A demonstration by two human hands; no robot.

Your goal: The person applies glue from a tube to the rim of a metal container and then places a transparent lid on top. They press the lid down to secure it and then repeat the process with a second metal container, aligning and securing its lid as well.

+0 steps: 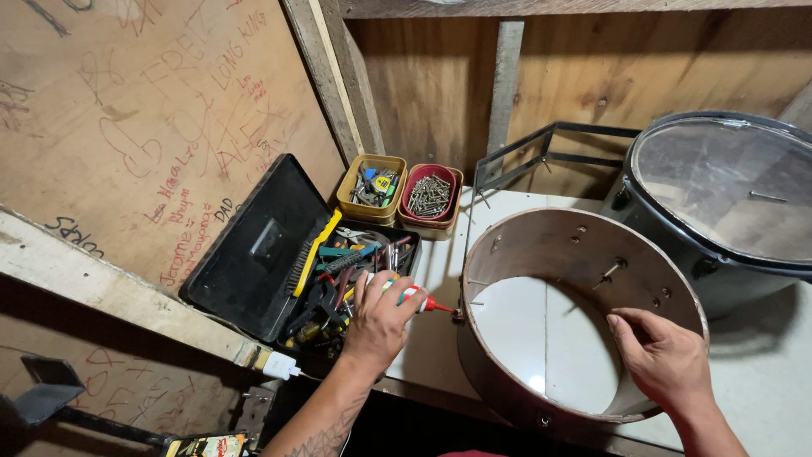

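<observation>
Now my left hand (pixel 378 322) grips a red-tipped screwdriver (pixel 416 298) over the open black toolbox (pixel 254 254); my right hand (pixel 664 360) pinches the bare, stiff, likely light wooden drum shell's rim (pixel 584 222).

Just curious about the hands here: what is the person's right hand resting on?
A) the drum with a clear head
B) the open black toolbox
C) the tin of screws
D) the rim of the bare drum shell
D: the right hand grips the drum shell's near rim.
</observation>
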